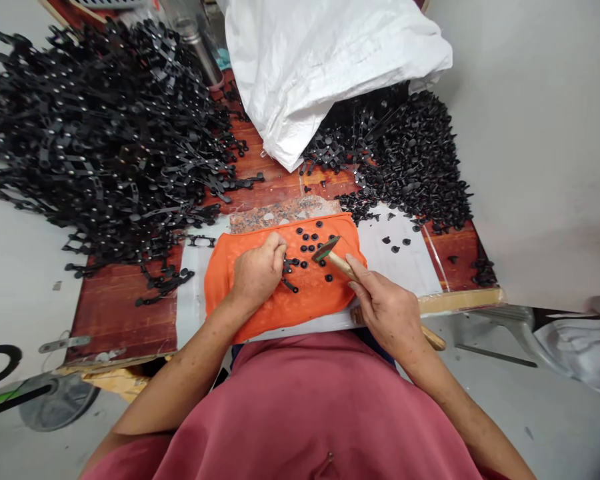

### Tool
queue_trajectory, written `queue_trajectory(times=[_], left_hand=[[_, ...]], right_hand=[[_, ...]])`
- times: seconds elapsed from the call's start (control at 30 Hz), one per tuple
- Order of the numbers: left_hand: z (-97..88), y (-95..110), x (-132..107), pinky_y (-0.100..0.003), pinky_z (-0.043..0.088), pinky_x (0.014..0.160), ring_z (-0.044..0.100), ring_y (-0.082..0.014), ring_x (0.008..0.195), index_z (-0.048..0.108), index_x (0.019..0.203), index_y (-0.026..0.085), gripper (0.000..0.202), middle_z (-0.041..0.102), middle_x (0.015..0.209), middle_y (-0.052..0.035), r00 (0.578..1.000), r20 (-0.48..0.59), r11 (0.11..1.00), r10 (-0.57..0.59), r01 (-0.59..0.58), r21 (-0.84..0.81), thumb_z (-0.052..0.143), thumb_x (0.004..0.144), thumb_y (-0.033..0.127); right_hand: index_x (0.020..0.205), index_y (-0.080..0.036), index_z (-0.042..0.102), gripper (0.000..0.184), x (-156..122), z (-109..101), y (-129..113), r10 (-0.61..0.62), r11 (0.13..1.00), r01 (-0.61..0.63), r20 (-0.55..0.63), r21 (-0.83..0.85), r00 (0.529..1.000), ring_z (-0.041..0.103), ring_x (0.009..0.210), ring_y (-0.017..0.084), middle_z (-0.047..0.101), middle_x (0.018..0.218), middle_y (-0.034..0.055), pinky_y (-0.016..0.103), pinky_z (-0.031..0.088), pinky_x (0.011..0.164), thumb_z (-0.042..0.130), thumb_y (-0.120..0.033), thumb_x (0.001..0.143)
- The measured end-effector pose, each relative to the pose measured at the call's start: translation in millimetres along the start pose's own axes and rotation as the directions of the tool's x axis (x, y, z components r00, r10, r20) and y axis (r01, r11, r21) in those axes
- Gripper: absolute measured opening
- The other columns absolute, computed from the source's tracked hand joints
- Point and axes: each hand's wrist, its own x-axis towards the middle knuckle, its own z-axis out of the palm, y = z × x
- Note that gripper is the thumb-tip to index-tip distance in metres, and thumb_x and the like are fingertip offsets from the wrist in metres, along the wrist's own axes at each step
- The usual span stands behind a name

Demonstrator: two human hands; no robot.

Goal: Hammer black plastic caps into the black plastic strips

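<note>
My right hand (387, 303) is wrapped around the wooden handle of a hammer (343, 264). The hammer's dark metal head is over several small round black plastic pieces (311, 238) on an orange cloth (240, 307). My left hand (261, 267) is closed, its fingers pinched on a black jointed plastic part (289, 273) that sticks out beside them; the gripped end is hidden. Part of this piece rests near the cloth, left of the hammer head. A speckled stone slab (283, 212) shows behind the cloth's far edge.
A large heap of black linked parts (105, 133) covers the table's left side. At right lies a pile of small black pegs (420, 160). A white sack (325, 60) hangs over the back. A metal flask (203, 53) stands behind the left heap, and a white wall (540, 133) is at right.
</note>
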Motion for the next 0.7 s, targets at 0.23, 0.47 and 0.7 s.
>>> queue_trajectory(times=[0.23, 0.47, 0.7], left_hand=[[1.8, -4, 2, -0.030, 0.042, 0.070, 0.069, -0.0227, 0.077, 0.065, 0.110, 0.021, 0.031, 0.073, 0.081, -0.0040, 1.000, -0.017, 0.997, 0.020, -0.021, -0.081, 0.037, 0.104, 0.034], [-13.7, -20, -5, -0.027, 0.046, 0.082, 0.067, -0.0183, 0.091, 0.065, 0.118, 0.024, 0.035, 0.074, 0.102, -0.0019, 0.956, 0.019, 0.857, 0.293, -0.254, -0.448, 0.036, 0.104, 0.039], [-16.9, -22, -10, -0.029, 0.040, 0.067, 0.058, -0.0163, 0.067, 0.059, 0.093, 0.022, 0.020, 0.065, 0.077, 0.0010, 0.966, 0.048, 0.906, 0.256, -0.222, -0.361, 0.047, 0.097, 0.037]], right_hand=[[0.157, -0.034, 0.048, 0.050, 11, -12, -12, -0.062, 0.996, 0.060, -0.028, -0.065, 0.998, 0.068, 0.071, 0.015, 0.074, 0.089, 0.0014, 0.024, 0.042, 0.059, 0.044, -0.028, 0.107], [0.155, -0.030, 0.051, 0.049, 9, -15, -2, -0.028, 1.000, 0.028, -0.107, -0.002, 0.994, 0.072, 0.079, 0.016, 0.078, 0.103, 0.0034, 0.026, 0.048, 0.064, 0.049, -0.028, 0.106], [0.151, -0.028, 0.056, 0.046, -5, -10, 8, 0.034, 0.999, -0.035, -0.149, -0.002, 0.988, 0.074, 0.082, 0.019, 0.079, 0.108, 0.0043, 0.027, 0.051, 0.067, 0.053, -0.031, 0.105]])
